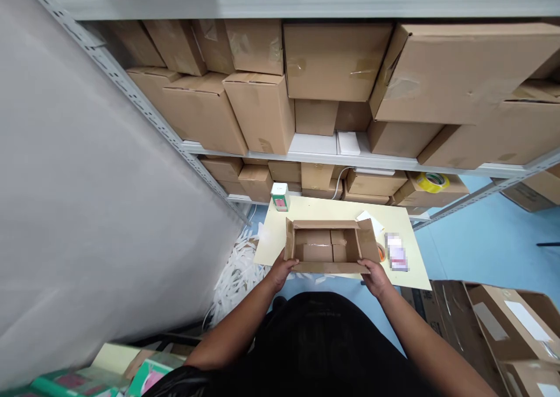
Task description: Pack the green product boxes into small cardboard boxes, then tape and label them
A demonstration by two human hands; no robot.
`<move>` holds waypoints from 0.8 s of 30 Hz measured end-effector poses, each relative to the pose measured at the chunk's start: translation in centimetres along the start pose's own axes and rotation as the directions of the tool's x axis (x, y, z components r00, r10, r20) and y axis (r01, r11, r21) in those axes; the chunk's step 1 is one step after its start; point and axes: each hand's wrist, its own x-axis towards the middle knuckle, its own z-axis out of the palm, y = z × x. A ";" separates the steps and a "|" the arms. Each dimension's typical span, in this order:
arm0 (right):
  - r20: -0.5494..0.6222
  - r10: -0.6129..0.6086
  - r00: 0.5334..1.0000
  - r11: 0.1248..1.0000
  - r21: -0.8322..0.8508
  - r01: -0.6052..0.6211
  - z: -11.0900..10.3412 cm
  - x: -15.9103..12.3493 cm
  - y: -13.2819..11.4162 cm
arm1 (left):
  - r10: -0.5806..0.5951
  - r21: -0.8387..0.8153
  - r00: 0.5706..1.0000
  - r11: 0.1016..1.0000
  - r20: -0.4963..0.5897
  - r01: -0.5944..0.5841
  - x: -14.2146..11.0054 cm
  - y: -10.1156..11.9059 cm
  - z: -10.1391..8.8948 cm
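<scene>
Left hand [282,271] holds open carton [321,267] at its 8 o'clock | right hand [375,276] at its 4 | pale desk [411,251] beneath | orange tape roll [384,251] at 3 | yellow tape roll [443,182] on shelved box [415,196] at 2

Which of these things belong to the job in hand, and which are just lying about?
In the job, it seems:
- open cardboard box, held by the left hand and right hand
- table below it

Apparently lying about:
- green-and-white box
- yellow tape roll
- white strips on the floor
</scene>
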 end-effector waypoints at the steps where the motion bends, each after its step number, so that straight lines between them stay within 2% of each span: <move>1: 0.032 0.021 0.999 1.000 0.007 -0.021 -0.6 0.2 -0.3 | -0.002 -0.032 1.000 0.999 -0.023 0.001 -0.4 -0.2 0.1; 3: 0.062 0.011 0.998 1.000 -0.008 -0.010 -1.5 1.0 -0.8 | -0.036 -0.079 0.992 0.997 -0.123 0.026 -1.2 -0.7 0.7; 7: 0.130 -0.025 0.991 0.994 -0.101 0.038 -2.5 3.4 -1.7 | -0.107 -0.156 0.941 0.986 -0.322 0.058 -2.2 -1.5 3.1; 10: 0.188 0.017 0.982 0.981 -0.192 0.020 -2.9 4.6 -2.2 | -0.135 -0.204 0.907 0.977 -0.400 0.055 -3.2 -2.1 4.6; 13: 0.280 0.076 0.957 0.965 -0.263 0.001 -3.3 4.5 -3.0 | -0.141 -0.237 0.889 0.971 -0.436 0.038 -5.1 -2.3 5.0; 16: 0.344 0.136 0.929 0.944 -0.329 -0.017 -2.7 3.1 -3.6 | -0.120 -0.245 0.880 0.970 -0.459 0.004 -8.1 -2.3 4.0; 19: 0.395 0.147 0.907 0.927 -0.375 0.013 -0.7 0.4 -3.4 | -0.060 -0.233 0.857 0.970 -0.512 -0.072 -11.9 -2.5 2.1; 21: 0.403 0.109 0.909 0.921 -0.385 0.060 1.4 -2.0 -2.8 | -0.021 -0.210 0.830 0.971 -0.557 -0.116 -14.6 -2.9 0.6; 24: 0.431 -0.015 0.902 0.910 -0.368 0.191 5.2 -5.9 -1.3 | 0.060 -0.156 0.795 0.969 -0.604 -0.192 -19.4 -3.4 -2.1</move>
